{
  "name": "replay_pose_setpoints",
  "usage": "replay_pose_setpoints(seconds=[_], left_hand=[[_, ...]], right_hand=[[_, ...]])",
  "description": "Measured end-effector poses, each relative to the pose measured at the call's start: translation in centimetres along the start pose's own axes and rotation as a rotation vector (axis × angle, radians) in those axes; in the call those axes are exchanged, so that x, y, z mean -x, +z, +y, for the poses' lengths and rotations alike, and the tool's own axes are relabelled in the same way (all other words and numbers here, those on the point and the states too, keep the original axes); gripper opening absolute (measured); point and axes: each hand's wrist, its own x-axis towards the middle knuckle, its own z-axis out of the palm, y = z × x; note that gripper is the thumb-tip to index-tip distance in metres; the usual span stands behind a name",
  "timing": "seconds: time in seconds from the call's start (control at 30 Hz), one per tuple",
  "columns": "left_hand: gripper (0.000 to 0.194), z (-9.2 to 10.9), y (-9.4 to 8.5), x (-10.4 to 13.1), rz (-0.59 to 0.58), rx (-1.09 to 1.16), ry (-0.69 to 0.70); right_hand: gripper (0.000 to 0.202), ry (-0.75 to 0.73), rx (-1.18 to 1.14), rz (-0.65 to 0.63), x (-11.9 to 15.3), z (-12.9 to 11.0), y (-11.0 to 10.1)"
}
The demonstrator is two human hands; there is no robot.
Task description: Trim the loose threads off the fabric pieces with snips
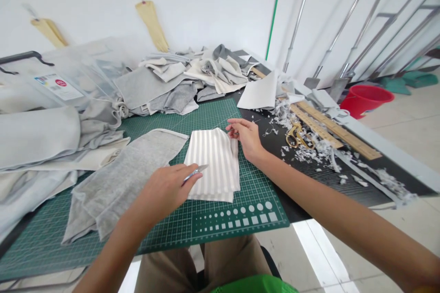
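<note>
A white and beige striped fabric piece (213, 160), with layered lower edges, lies on the green cutting mat (220, 112). My left hand (171, 184) is closed around small thread snips (192, 175), whose pointed metal blade reaches over the stripes. At the cloth's upper right edge, my right hand (245, 136) has its fingers curled together in a pinch on the fabric; the fingertips are partly hidden. Left of the striped piece, a grey fabric piece (127, 183) lies spread on the mat, partly behind my left hand.
A heap of grey and cream cloth (192, 75) covers the back, with more folded cloth (37, 135) at left by a clear plastic box (82, 75). Gold scissors (298, 136), wooden rulers (338, 130) and shredded scraps (323, 153) lie right. A red bucket (366, 100) stands beyond.
</note>
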Motion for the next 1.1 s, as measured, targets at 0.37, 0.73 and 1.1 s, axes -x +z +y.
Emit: replay_pose_setpoints(seconds=[0.37, 0.73, 1.1], left_hand=[[0.033, 0.5, 1.0, -3.6, 0.023, -0.118, 0.073], [0.033, -3.3, -0.6, 1.8, -0.049, -0.340, -0.051], [0.032, 4.3, -0.7, 0.3, -0.060, -0.315, 0.145]], right_hand=[[0.017, 0.010, -0.005, 0.010, 0.0, -0.1, 0.0], [0.016, 0.003, -0.005, 0.008, 0.0, 0.1, 0.0], [0.015, -0.006, -0.013, 0.002, 0.0, 0.0, 0.0]])
